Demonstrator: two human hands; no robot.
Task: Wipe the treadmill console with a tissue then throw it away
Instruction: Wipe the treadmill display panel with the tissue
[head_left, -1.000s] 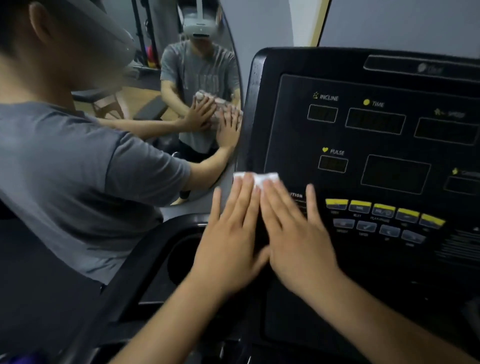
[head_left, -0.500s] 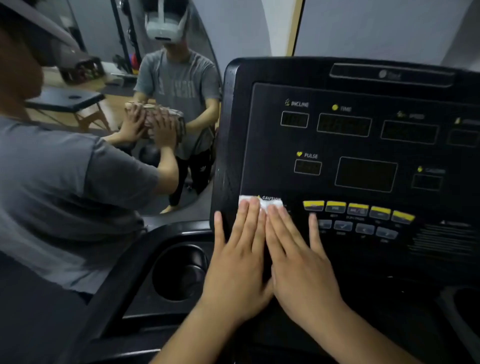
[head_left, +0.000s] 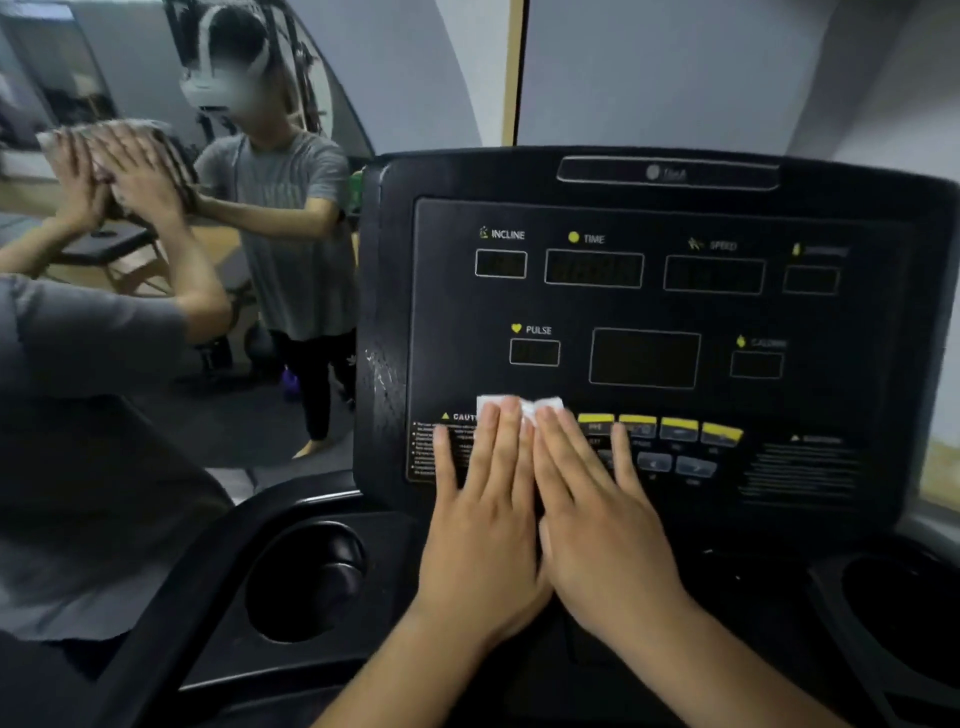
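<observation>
Both hands flat, we are pressing the tissue (head_left: 546, 404), mostly hidden beneath our left hand (head_left: 483, 525) and right hand (head_left: 605, 535), against the console (head_left: 457, 312).

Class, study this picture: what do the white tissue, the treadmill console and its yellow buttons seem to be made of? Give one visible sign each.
Tissue: thin soft paper, matt white; it lies crumpled and creased.
Console: probably hard moulded plastic, black, faintly glossy; scuff marks catch light on its left edge.
Yellow buttons: perhaps rubber or plastic; blur leaves it open.
</observation>
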